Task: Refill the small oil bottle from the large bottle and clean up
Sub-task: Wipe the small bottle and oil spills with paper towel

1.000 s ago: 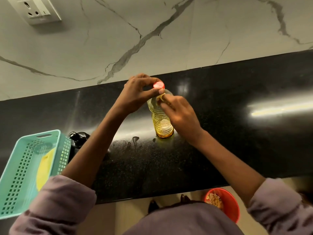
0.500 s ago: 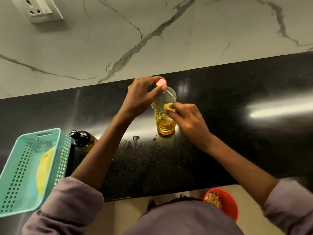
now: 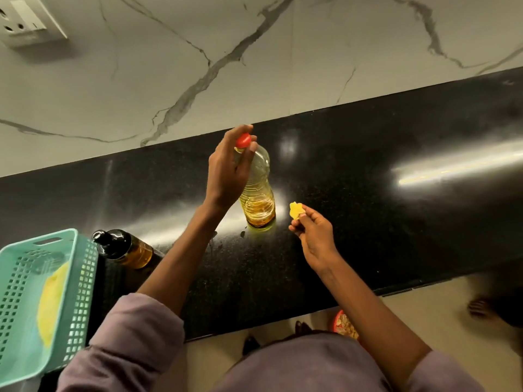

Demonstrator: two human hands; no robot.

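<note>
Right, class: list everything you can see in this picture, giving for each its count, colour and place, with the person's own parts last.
large bottle: one, clear with yellow oil and red cap, mid counter.
small bottle: one, dark, beside the basket.
basket: one, mint green, left edge, yellow cloth inside.
yellow scrap: one, pinched in right hand.
counter: one, black.
wall socket: one, white, top left.
red bowl: one, below counter.
hands: left hand on the large bottle's neck, right hand beside it.
</note>
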